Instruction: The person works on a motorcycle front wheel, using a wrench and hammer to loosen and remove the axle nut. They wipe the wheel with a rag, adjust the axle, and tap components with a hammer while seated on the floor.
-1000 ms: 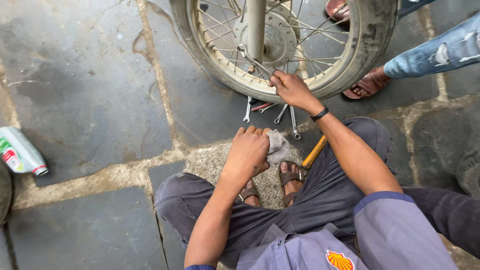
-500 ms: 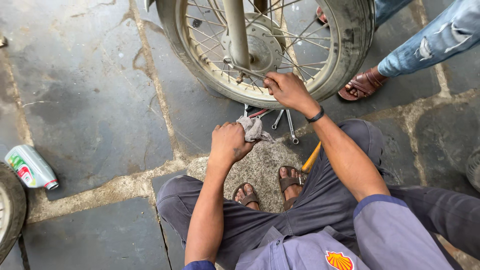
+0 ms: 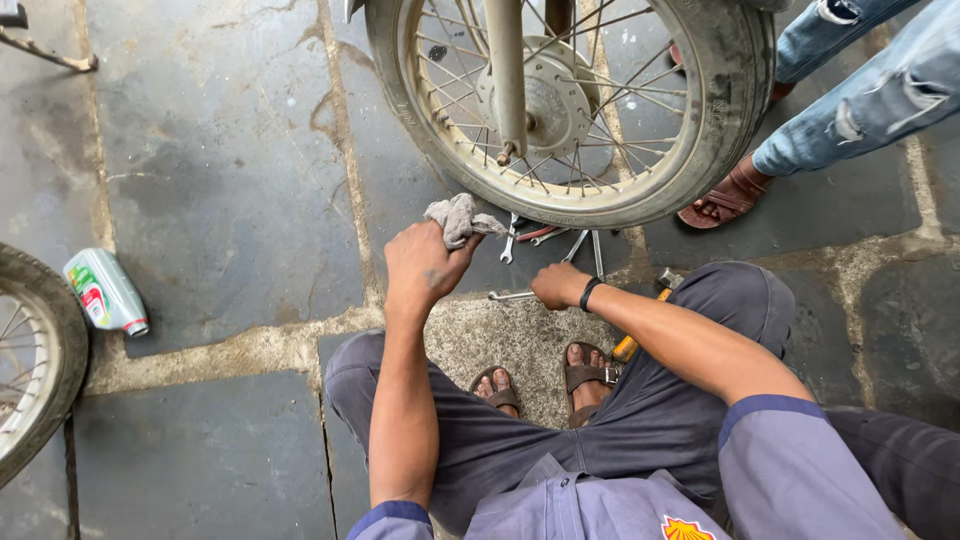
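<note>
The left hand [image 3: 425, 265] is closed around a crumpled grey rag [image 3: 458, 217], fingers curled tight, with part of the cloth bunching out above the knuckles. The right hand [image 3: 557, 285] is closed in a loose fist over the end of a slim metal spanner [image 3: 510, 295]; the tool's free end lies on the ground and points toward the left hand.

All positions are given relative to the motorcycle wheel [image 3: 570, 110], which stands upright at the top of the view. The rag is held just below the lower left arc of the tyre, close to the rubber; whether it touches cannot be told. The left hand is directly beneath the rag. The right hand lies below the lowest point of the tyre, a little nearer the person. Between that hand and the tyre, several loose spanners [image 3: 585, 245] lie fanned out on the stone floor [image 3: 230, 150], their heads toward the wheel. An orange-handled tool [image 3: 628, 345] lies farther below the wheel, beside the person's right sandal [image 3: 588, 375]. The person squats facing the wheel, with both sandalled feet on a rough patch of paving.

To the right of the wheel stands another person in torn blue jeans [image 3: 860, 100], one brown sandal [image 3: 725, 200] just beside the tyre. Far left of the wheel, a green and white bottle [image 3: 103, 292] lies on its side near a second tyre [image 3: 40, 350].
</note>
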{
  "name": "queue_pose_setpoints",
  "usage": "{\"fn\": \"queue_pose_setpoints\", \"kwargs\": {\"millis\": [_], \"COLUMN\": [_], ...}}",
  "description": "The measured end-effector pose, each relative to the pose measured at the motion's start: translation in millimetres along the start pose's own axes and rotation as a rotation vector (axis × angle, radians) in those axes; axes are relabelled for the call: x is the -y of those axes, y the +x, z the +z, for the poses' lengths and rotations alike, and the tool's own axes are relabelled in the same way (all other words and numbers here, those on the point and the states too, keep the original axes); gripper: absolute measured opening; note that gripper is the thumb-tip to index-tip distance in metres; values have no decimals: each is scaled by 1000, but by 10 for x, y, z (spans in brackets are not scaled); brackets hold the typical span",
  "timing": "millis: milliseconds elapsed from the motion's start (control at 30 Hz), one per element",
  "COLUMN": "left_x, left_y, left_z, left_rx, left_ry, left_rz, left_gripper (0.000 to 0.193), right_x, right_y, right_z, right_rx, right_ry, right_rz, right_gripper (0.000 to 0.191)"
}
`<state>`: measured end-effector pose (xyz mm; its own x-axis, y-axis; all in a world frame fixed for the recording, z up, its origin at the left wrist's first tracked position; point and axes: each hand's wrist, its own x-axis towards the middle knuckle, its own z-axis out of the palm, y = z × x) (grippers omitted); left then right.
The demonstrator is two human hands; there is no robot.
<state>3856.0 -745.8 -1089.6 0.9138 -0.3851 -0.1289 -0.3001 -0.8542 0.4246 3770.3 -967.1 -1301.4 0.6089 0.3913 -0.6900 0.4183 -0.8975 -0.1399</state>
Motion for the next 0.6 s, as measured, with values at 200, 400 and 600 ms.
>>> {"fn": "queue_pose_setpoints", "kwargs": {"millis": [200, 400, 600], "left_x": [37, 131, -135], "left_y": [15, 43, -69], "left_z": [102, 277, 418], "left_rx": [-12, -117, -111], "left_ry": [-5, -143, -338], "left_rz": [16, 52, 195], "left_gripper": [66, 78, 93], "right_x": [21, -113, -200], "right_y": [-25, -299, -966], "right_z": [-207, -1100, -1447], "right_rx": [182, -497, -445], "right_ry": [126, 1271, 1643], "right_rz": [33, -30, -578], "right_gripper": [44, 73, 66]}}
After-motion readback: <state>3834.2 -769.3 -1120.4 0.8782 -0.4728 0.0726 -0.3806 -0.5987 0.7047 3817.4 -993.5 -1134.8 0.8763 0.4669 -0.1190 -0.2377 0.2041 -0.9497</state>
